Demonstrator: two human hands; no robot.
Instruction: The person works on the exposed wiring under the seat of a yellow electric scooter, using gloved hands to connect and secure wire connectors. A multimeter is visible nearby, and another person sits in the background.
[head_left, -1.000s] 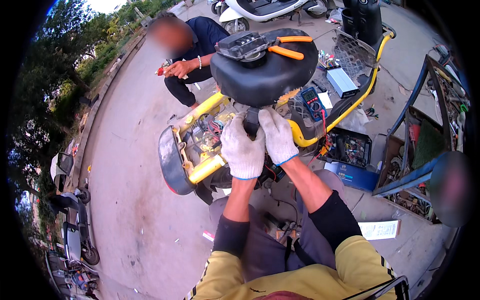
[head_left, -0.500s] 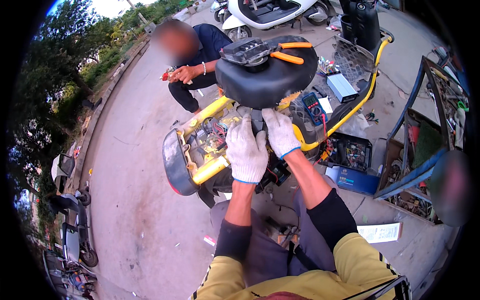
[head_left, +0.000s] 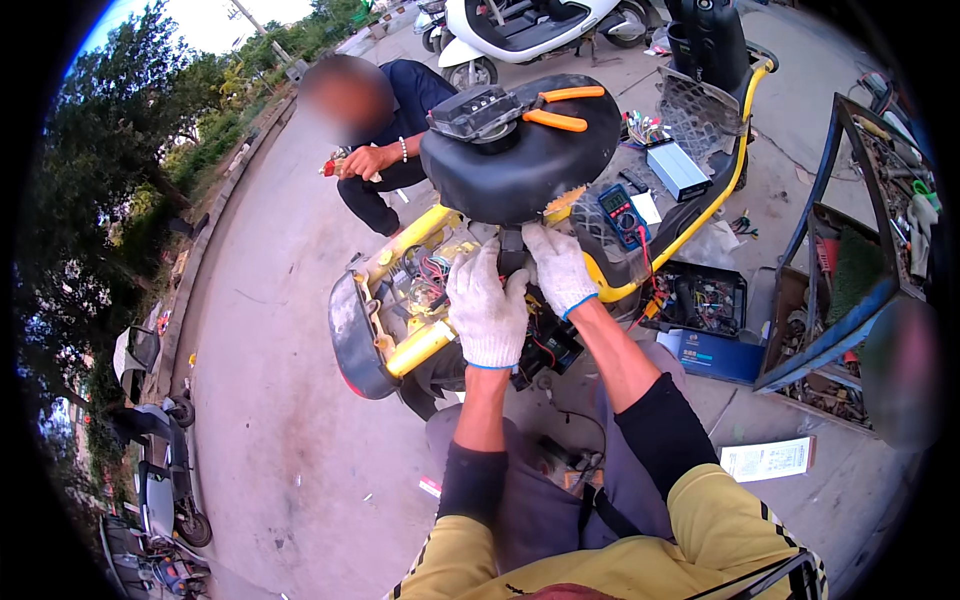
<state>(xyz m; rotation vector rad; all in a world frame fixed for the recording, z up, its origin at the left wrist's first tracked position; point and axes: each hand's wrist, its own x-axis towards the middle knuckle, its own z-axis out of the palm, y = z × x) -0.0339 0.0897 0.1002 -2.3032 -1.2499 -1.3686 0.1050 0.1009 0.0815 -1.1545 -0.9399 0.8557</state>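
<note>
A scooter with a yellow frame (head_left: 418, 345) stands before me. In its opening under the black seat (head_left: 520, 165), both hands, in white knit gloves, close on a small black block-shaped part (head_left: 513, 246). My left hand (head_left: 488, 312) has its fingers along the left side, with the thumb apart toward the part. My right hand (head_left: 560, 268) presses from the right, its fingertips just below the seat edge; some fingers are hidden. Coloured wires (head_left: 432, 270) lie in the frame left of my left hand. A black box-like unit (head_left: 475, 112) and orange-handled pliers (head_left: 560, 122) rest on the seat.
A person (head_left: 400, 110) crouches at far left, holding a small red object. On the footboard are a multimeter (head_left: 622, 212) and a silver box (head_left: 678, 172) with wires. To the right stand an open case (head_left: 700, 300), a blue box (head_left: 715, 357) and a metal-framed bin (head_left: 835, 340).
The view has shifted slightly, and the seat sits a little further left and lower in it. Both hands stay at the black part, the left one slightly lower.
</note>
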